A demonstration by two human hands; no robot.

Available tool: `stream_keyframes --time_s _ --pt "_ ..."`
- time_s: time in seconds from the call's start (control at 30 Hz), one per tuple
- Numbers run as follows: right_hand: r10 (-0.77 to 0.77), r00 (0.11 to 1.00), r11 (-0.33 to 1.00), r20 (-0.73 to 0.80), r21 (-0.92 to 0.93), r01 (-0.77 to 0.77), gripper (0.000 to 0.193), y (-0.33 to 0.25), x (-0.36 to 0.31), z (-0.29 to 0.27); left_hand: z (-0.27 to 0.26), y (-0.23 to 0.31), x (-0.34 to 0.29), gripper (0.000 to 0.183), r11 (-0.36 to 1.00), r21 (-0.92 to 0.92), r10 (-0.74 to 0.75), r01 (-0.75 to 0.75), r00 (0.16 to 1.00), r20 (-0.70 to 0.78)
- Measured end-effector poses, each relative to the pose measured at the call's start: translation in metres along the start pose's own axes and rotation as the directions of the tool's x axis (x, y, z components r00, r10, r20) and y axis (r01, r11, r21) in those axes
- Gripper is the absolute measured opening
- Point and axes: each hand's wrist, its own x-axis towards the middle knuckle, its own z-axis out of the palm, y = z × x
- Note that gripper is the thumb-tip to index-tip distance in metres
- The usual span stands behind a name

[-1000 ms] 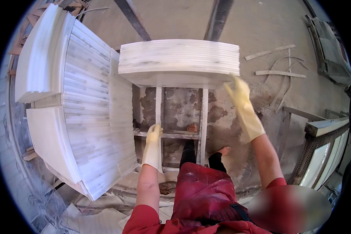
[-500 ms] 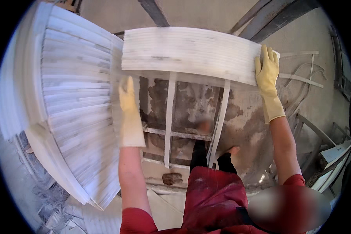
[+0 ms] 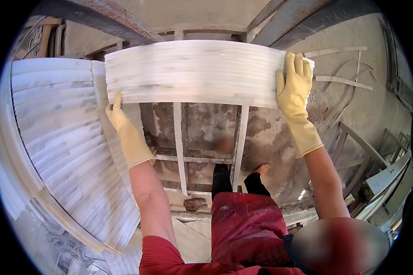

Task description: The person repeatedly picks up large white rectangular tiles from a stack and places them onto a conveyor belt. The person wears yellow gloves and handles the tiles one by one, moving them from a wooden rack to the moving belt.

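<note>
My right fingers [image 3: 299,66] are lying open over the right end of the white stack [image 3: 192,71] ahead; my left fingers [image 3: 117,101] are meeting its near-left corner, grip unclear; bare floor [image 3: 206,121] is showing between rails [image 3: 178,146].

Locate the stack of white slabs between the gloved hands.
In the head view, the slab stack spans the upper middle, between the left hand at its near left corner and the right hand at its right end, right of another stack.

2 hands [image 3: 120,120] [image 3: 295,87], 1 ctr stack [image 3: 192,71], 1 apron [image 3: 245,224]
</note>
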Motion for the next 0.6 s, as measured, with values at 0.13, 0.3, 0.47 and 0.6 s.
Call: stream_keyframes --time_s 0.13,0.3,0.47,0.6 --pt "-0.005 1.0 1.0 0.001 -0.005 0.005 0.05 0.003 0.002 0.002 0.005 0.016 -0.013 0.068 1.0 0.01 0.01 -0.009 0.999 -0.051" --pt "-0.002 1.0 1.0 0.004 -0.005 0.002 0.051 0.004 0.002 0.0 0.002 0.025 -0.016 0.062 0.997 0.073 0.035 -0.034 0.999 -0.006" --pt "-0.018 1.0 1.0 -0.007 0.016 0.018 0.052 0.004 0.002 -0.002 -0.006 0.022 -0.007 0.059 0.992 0.119 0.048 -0.05 0.999 0.021" --pt "-0.023 1.0 1.0 -0.018 0.013 0.024 0.051 0.004 0.0 0.001 -0.013 0.014 -0.006 0.056 0.993 0.084 0.086 -0.088 0.996 0.028"
